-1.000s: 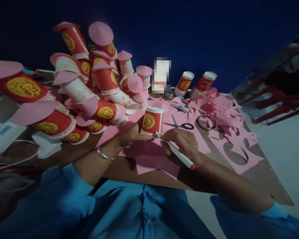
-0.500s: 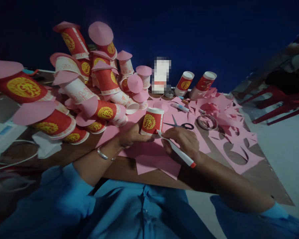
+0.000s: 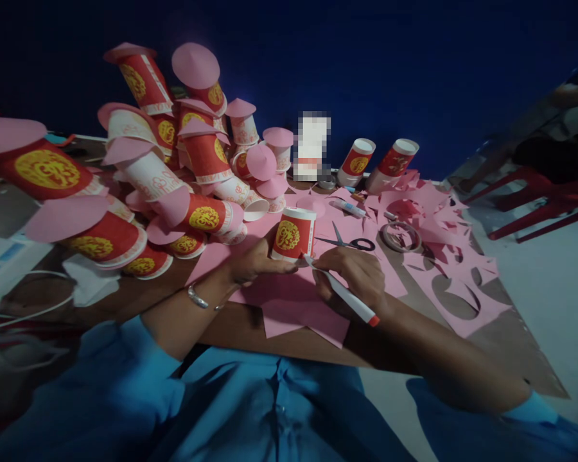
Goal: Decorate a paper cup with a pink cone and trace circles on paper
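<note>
Left hand (image 3: 257,262): reached in from the left with the forearm slanting up over the table edge; the thumb lay along the lower front of the cup, and the fingers were largely hidden.
Left grip: closed around the paper cup (image 3: 293,239), between thumb and fingers.
Cup in work: red with a yellow emblem and white bands, held nearly upright, leaning slightly, above the pink sheets (image 3: 298,314) at the middle of the table (image 3: 530,366).
Right hand (image 3: 354,276): entered from the right, knuckles uppermost, with the fingers curled inward near the cup's lower right.
Right grip: pinched the white marker (image 3: 349,298), its orange-red end pointing down and right; the tip met or nearly met the cup's lower edge, contact being impossible to tell.
Scissors (image 3: 347,244): lay with blades parted just beyond the right hand, beside the cup.
Tape roll (image 3: 386,237): rested flat to the right of the scissors.
Glue stick (image 3: 349,208): lay beyond the scissors.
Paper scraps (image 3: 491,305): spread over the right side, some with round holes.
Hatted cups (image 3: 207,157): crowded the left side in a heap, many under pink cones, bounding the space beyond the left forearm.
Cup stacks (image 3: 358,163): two stood at the back, right of a pixelated patch.
Far right: a red chair (image 3: 534,192) with a person partly visible.
</note>
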A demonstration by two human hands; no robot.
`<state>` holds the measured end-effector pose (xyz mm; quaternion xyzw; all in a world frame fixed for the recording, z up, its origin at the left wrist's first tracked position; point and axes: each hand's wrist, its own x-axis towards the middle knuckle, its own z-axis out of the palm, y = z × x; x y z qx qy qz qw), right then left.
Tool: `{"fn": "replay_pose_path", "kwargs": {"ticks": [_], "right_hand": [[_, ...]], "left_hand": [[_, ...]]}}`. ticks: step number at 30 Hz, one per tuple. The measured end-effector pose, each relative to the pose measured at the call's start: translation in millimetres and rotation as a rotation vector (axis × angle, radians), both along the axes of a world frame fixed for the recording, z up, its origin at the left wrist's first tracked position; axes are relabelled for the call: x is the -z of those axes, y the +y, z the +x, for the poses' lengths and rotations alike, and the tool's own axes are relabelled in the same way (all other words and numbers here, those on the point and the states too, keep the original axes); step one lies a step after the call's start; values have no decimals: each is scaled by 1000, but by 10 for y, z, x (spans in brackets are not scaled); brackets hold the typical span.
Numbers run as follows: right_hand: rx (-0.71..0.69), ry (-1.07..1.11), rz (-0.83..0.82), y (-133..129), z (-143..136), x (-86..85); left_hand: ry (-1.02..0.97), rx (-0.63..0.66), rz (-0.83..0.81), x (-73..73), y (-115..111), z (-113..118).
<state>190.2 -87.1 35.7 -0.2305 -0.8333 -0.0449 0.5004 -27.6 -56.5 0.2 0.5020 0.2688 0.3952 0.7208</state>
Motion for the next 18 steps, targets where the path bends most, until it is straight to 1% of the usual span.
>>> {"fn": "replay_pose_path", "kwargs": {"ticks": [6, 12, 18], "right_hand": [[-8, -7, -3, -1, 6, -6], [-3, 2, 11, 13, 6, -9], [-4, 12, -7, 26, 35, 2]], "left_hand": [[41, 4, 20, -2, -5, -9], [25, 2, 3, -8, -7, -1], [-34, 32, -19, -17, -5, 5]]}}
